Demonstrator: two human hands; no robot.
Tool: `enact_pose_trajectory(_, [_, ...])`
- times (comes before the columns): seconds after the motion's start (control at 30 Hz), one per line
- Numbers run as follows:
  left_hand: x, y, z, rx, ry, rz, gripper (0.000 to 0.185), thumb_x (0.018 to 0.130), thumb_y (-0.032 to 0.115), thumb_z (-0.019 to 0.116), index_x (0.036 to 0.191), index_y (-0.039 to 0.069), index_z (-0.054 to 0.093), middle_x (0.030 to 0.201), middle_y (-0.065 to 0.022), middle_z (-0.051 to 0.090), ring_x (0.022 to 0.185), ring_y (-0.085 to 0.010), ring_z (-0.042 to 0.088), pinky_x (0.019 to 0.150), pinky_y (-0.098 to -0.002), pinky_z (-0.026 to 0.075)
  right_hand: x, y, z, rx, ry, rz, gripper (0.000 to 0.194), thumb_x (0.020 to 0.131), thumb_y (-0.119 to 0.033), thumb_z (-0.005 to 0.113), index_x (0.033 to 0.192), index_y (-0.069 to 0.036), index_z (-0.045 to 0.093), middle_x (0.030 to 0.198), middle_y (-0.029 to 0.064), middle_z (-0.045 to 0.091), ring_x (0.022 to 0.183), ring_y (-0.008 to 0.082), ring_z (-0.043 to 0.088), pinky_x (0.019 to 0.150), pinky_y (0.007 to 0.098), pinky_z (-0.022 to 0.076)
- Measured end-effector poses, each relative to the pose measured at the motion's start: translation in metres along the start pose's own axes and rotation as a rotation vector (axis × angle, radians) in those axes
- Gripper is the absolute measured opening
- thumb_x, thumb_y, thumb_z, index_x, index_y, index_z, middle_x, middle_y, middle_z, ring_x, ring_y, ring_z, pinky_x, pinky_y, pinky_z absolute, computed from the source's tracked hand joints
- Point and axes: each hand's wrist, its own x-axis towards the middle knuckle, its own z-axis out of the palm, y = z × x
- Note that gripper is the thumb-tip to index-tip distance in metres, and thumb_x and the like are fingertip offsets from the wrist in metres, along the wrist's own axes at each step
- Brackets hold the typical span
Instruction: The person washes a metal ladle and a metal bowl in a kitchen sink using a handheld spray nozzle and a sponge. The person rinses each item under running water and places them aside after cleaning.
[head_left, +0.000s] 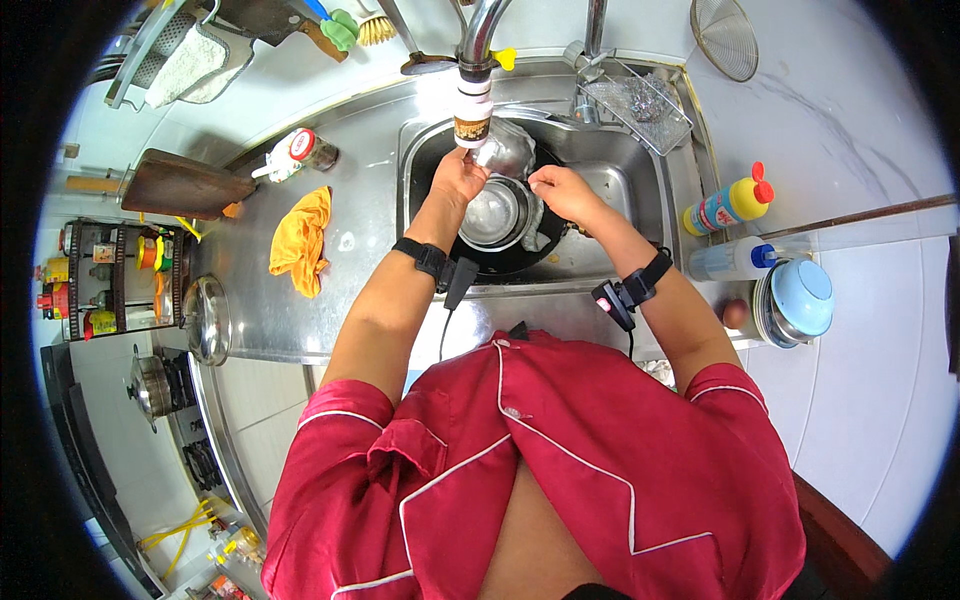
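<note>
My left hand (459, 178) is under the faucet, its thumb and fingers gripping the edge of a shiny metal bowl (508, 150). Just below that bowl, stacked round metal bowls (491, 214) sit in a black pan or basin (487, 264) inside the steel sink (615, 187). My right hand (559, 187) hovers over the right side of the stack with its fingers curled; whether something thin is pinched in them is unclear. A greyish, wet-looking piece (535, 229) lies along the bowls' right side. The faucet's white filter nozzle (472, 112) hides part of the held bowl.
Left of the sink are an orange cloth (301, 241), a red-lidded jar (313, 148) and a wooden cutting board (184, 185). A wire rack (637, 105) with a steel scourer hangs at the back right. Bottles (729, 206) and stacked bowls (801, 298) line the right edge.
</note>
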Motion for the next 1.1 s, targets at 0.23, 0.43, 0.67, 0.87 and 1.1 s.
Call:
enact_pose_trajectory(0.23, [0.012, -0.013, -0.021, -0.307, 0.193, 0.03, 0.017, 0.098, 0.014, 0.041, 0.103, 0.001, 0.05, 0.097, -0.0098, 0.058, 0.086, -0.0236, 0.059, 0.089, -0.0447, 0.048, 0.002, -0.009, 0.018, 0.795, -0.095, 0.635, 0.04, 0.097, -0.033, 0.045, 0.12, -0.001, 0.047, 0.117, 0.0165, 0.057, 0.105, 0.0269, 0.057, 0.089, 0.0392, 0.0462])
enact_pose_trajectory(0.43, [0.001, -0.028, -0.029, -0.284, 0.122, -0.04, 0.024, 0.1, 0.022, 0.035, 0.097, 0.002, 0.049, 0.102, -0.0167, 0.058, 0.09, -0.0311, 0.059, 0.089, -0.0457, 0.048, 0.037, -0.016, 0.034, 1.537, 0.169, 0.528, 0.031, 0.098, -0.023, 0.038, 0.115, 0.003, 0.043, 0.12, 0.0186, 0.052, 0.113, 0.0317, 0.05, 0.102, 0.043, 0.039])
enact_pose_trajectory(0.67, [-0.041, -0.018, -0.052, 0.266, 0.08, -0.42, 0.034, 0.098, 0.031, 0.042, 0.088, 0.002, 0.056, 0.08, -0.0122, 0.064, 0.079, -0.0255, 0.065, 0.076, -0.0382, 0.054, 0.052, -0.02, 0.023, 1.32, 0.182, 0.495, 0.018, 0.094, -0.015, 0.049, 0.105, -0.001, 0.05, 0.104, 0.0146, 0.057, 0.102, 0.0308, 0.056, 0.093, 0.0434, 0.0448])
enact_pose_trajectory(0.87, [-0.067, -0.024, -0.043, 1.345, 0.077, 0.68, 0.025, 0.09, 0.023, 0.057, 0.085, -0.001, 0.064, 0.082, -0.013, 0.066, 0.071, -0.0235, 0.065, 0.067, -0.0337, 0.051, 0.046, -0.02, 0.017, 1.072, -0.02, 0.328, 0.017, 0.094, -0.013, 0.05, 0.11, -0.005, 0.051, 0.105, 0.0099, 0.062, 0.097, 0.0213, 0.061, 0.084, 0.0393, 0.0497])
enact_pose_trajectory(1.1, [-0.077, -0.042, 0.0, 1.6, -0.375, 1.254, 0.03, 0.092, 0.014, 0.048, 0.116, -0.002, 0.055, 0.125, -0.0222, 0.052, 0.118, -0.039, 0.048, 0.099, -0.0444, 0.038, 0.036, -0.019, 0.023, 0.932, 0.071, 0.246, 0.023, 0.096, -0.018, 0.049, 0.113, -0.003, 0.052, 0.101, 0.0072, 0.06, 0.091, 0.0191, 0.06, 0.072, 0.0321, 0.0511])
